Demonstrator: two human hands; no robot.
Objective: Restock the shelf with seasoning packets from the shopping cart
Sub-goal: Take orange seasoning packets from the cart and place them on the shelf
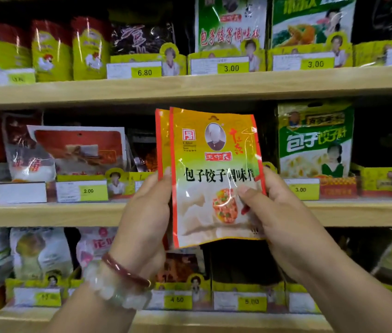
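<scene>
Both hands, left hand (145, 212) and right hand (283, 212), grip seasoning packets (214, 176).

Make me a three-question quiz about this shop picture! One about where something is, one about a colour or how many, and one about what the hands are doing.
1. Where is the green-and-white dumpling seasoning packet on the middle shelf?
A. To the right of the held packets
B. Under them
C. In a cart

2. How many orange seasoning packets are held together?
A. One
B. Two
C. Five

3. What are the hands doing?
A. Both hang empty
B. Only one holds the packets
C. Both grip the packets

Answers:
1. A: it stands on the middle shelf, right of the held packets.
2. B: a second orange edge sticks out behind the front packet at its left side.
3. C: the left hand holds the left edge, and the right hand holds the right edge with its thumb on the front.
</scene>
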